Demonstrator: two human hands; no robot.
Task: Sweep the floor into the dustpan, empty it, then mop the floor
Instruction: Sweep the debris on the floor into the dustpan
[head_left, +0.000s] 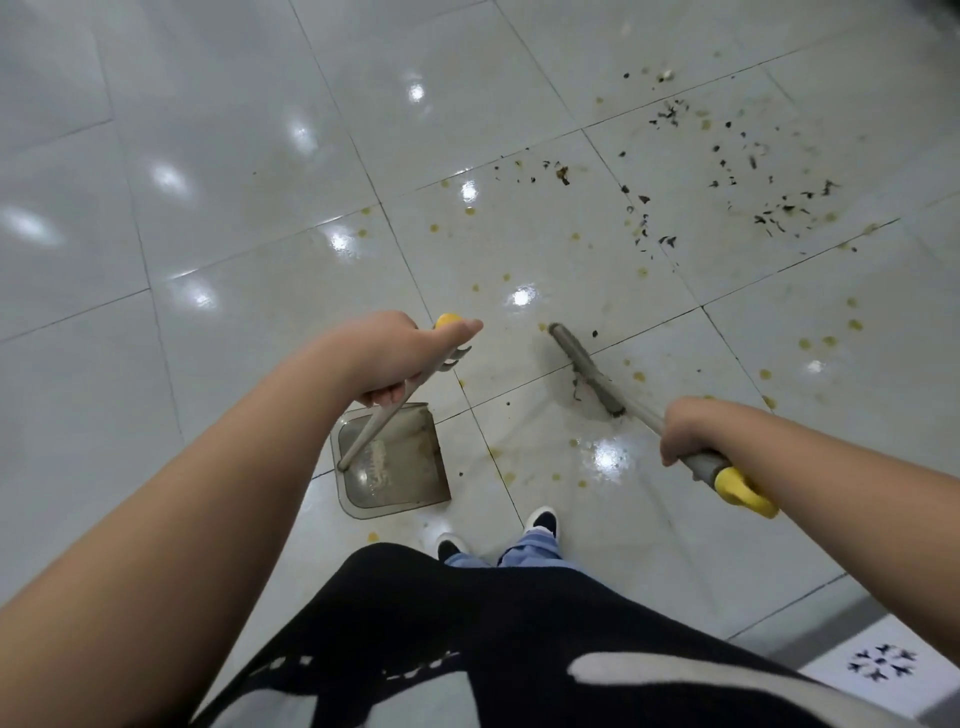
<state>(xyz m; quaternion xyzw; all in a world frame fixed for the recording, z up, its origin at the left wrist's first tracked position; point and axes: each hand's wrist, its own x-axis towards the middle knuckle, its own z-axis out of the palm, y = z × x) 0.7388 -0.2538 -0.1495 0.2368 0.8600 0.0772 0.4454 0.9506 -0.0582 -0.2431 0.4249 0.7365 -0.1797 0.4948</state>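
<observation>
— Where's the dustpan (395, 462)?

— Flat on the white tiled floor (234, 218), just ahead of the person's shoes (540, 521). The left hand (400, 358) is wrapped around the top of its long grey handle (371, 431), thumb laid along the yellow end cap (there's a toothed comb piece just under the fist).

— And the broom?

— To the right of the dustpan, near it but not touching. The right hand (685, 431) is clenched on the broom handle (706, 460), a little above its yellow grip end, and the grey broom head (587, 371) rests on the floor beyond the dustpan's open lip.

— Any dirt in the dustpan?

— I can't tell; something pale shows inside. The dark debris (753, 176) lies scattered well beyond the dustpan, up and to the right, with yellowish spots (828, 340) dotted across the tiles between.
</observation>
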